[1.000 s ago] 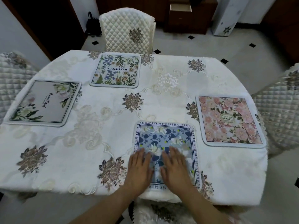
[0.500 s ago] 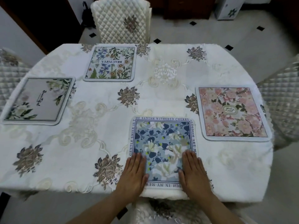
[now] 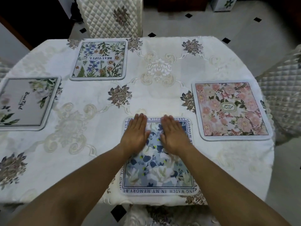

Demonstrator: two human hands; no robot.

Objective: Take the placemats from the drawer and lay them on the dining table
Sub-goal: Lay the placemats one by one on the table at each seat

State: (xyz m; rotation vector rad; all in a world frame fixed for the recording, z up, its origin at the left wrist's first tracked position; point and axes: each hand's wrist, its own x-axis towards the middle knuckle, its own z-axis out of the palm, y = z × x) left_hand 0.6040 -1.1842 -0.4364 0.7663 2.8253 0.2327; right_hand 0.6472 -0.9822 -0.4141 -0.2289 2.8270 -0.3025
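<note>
Several square placemats lie flat on the dining table [image 3: 97, 144], which wears a white embroidered cloth. The blue floral placemat [image 3: 156, 173] sits at the near edge. My left hand [image 3: 136, 133] and my right hand [image 3: 173, 134] press flat on its far half, fingers straight and side by side. A pink rose placemat [image 3: 231, 110] lies at the right. A wildflower placemat [image 3: 99, 60] lies at the far side, and a grey placemat with white flowers [image 3: 26, 102] lies at the left, partly cut off by the frame.
Quilted cream chairs stand around the table: one at the far side [image 3: 112, 15], one at the right [image 3: 283, 93], and one below the near edge [image 3: 156, 216]. A tiled floor with black diamonds [image 3: 203, 25] lies beyond.
Both hands slid from the blue placemat's near edge up to its far half and moved closer together. The camera tilted further down.
</note>
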